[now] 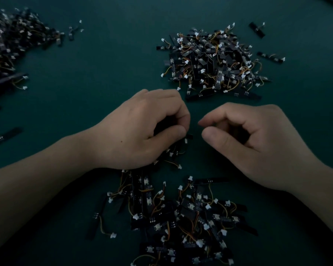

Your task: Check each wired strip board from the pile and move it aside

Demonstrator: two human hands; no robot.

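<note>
A near pile (190, 214) of black wired strip boards with orange-yellow wires and white connectors lies between my forearms. My left hand (142, 127) rests at the pile's top edge. Its fingers are curled round a dark strip board (189, 136) whose end pokes out below the thumb; most of that board is hidden. My right hand (258, 139) hovers just to the right with loosely curled fingers. Its thumb and forefinger are slightly apart and nothing shows between them. A small gap separates the two hands.
A bigger heap of boards (211, 60) lies beyond the hands at centre right, and another heap (10, 45) spreads along the far left. Stray boards (257, 29) lie around them on the dark green table (104, 73). The light is dim.
</note>
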